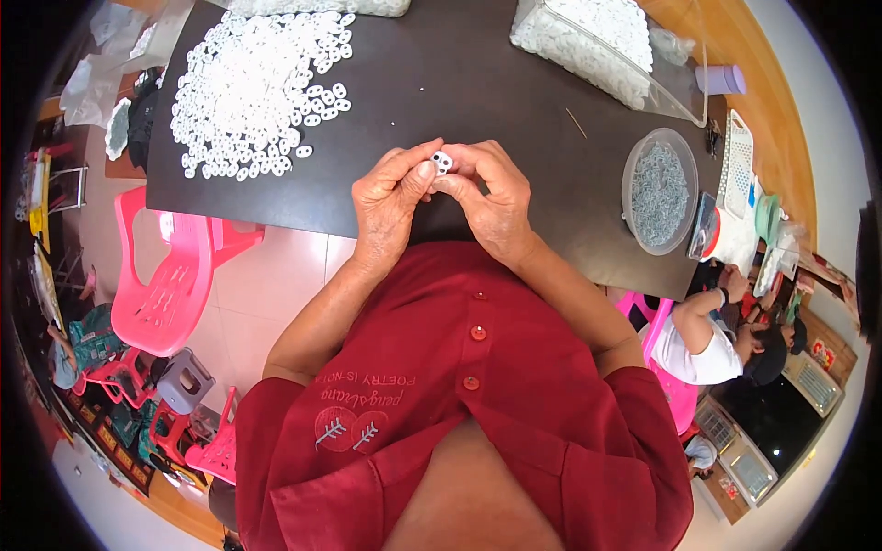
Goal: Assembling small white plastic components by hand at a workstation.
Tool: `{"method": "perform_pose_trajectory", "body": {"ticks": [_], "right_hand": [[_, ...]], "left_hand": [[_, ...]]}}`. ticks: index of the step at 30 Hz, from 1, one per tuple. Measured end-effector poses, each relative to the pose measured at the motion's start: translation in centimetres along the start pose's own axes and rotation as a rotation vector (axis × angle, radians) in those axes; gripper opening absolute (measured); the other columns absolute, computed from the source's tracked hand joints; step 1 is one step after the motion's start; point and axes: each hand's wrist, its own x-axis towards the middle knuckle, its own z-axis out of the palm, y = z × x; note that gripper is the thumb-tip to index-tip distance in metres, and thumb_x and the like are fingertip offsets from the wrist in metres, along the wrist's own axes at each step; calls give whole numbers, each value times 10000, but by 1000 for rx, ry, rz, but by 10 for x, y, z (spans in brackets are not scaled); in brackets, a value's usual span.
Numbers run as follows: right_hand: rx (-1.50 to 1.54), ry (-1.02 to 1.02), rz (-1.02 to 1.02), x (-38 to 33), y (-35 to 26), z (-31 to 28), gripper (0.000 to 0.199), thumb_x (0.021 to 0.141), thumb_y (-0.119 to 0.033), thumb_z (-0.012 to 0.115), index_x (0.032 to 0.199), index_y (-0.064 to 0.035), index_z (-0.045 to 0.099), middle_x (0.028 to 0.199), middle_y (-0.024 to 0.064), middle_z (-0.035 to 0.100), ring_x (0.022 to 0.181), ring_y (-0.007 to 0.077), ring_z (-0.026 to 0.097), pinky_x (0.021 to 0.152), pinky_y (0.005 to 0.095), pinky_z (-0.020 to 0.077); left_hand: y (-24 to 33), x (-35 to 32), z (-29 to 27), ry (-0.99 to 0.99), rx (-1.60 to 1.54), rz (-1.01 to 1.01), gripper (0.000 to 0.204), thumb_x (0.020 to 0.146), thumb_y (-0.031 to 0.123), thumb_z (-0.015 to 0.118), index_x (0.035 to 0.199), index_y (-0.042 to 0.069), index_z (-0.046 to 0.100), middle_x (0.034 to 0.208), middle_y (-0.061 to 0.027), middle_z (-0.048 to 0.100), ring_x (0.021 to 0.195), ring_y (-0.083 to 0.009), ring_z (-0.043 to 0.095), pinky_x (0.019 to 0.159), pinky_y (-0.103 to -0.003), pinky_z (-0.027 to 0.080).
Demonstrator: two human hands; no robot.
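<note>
Both hands meet over the near edge of a dark table [441,83]. My left hand [390,197] and my right hand [491,197] pinch one small white plastic piece [443,163] with two holes between their fingertips. A big heap of the same white pieces [253,87] lies on the table to the upper left. A round clear bowl of small grey metal rings [660,188] stands to the right of my hands.
A clear bag of white pieces [597,46] lies at the back right, with a thin stick [575,123] beside it. Pink plastic chairs [170,275] stand on the left floor. Another person [726,340] sits lower right near scales [749,468].
</note>
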Motion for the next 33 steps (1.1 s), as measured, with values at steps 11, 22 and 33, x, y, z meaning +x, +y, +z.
{"method": "perform_pose_trajectory", "body": {"ticks": [11, 22, 33], "right_hand": [[90, -1, 101, 1, -7, -3, 164, 814, 45, 592, 972, 15, 621, 859, 59, 596, 767, 103, 554, 666, 218, 454], [116, -18, 146, 0, -7, -2, 140, 831, 42, 570, 958, 20, 625, 848, 58, 597, 775, 102, 558, 676, 220, 451], [137, -60, 53, 3, -10, -2, 294, 735, 49, 673, 1016, -5, 607, 865, 51, 576, 725, 102, 531, 643, 237, 453]], "left_hand": [[11, -1, -1, -4, 127, 27, 234, 854, 100, 607, 1072, 19, 634, 776, -16, 555, 653, -69, 496, 554, -187, 417], [12, -2, 3, 27, 130, -7, 224, 856, 103, 606, 1061, 18, 634, 791, -9, 561, 662, -60, 509, 555, -180, 428], [5, -5, 3, 63, 11, 12, 225, 872, 128, 594, 1051, -4, 629, 848, -19, 573, 676, -57, 489, 576, -190, 428]]}}
